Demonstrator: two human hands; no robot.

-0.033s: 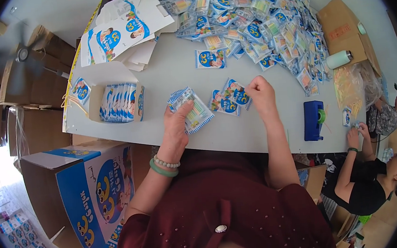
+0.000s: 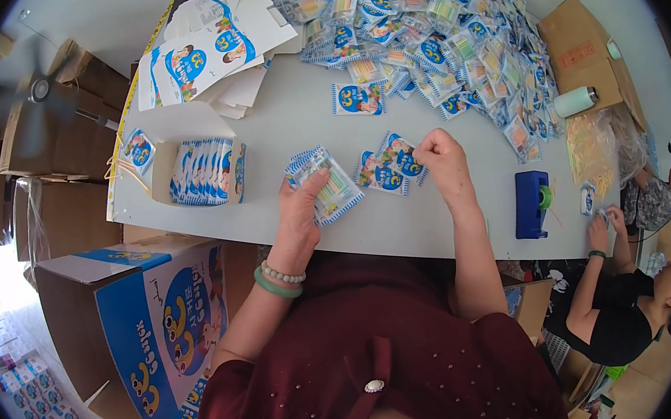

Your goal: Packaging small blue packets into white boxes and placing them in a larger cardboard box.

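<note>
My left hand (image 2: 300, 207) is closed around a small stack of packets (image 2: 337, 193), the thumb lying across the top one. That top packet is clear, with striped coloured sticks showing inside. To the right, my right hand (image 2: 442, 159) is curled with its fingers pressed together. Its fingertips are beside the edge of a blue-and-white packet (image 2: 401, 155); what they hold, if anything, is hidden. Another packet (image 2: 379, 175) lies partly overlapped with that one on the table. Left of my left hand, an open white box (image 2: 161, 174) holds a row of upright packets (image 2: 204, 172).
A large heap of packets (image 2: 414, 20) covers the far table (image 2: 286, 117). Flat printed cartons (image 2: 208, 56) lie at the far left. A blue tape dispenser (image 2: 527, 206), green bottle (image 2: 575, 101) and brown carton (image 2: 578, 41) stand at right. A co-worker (image 2: 623, 303) sits at the right edge.
</note>
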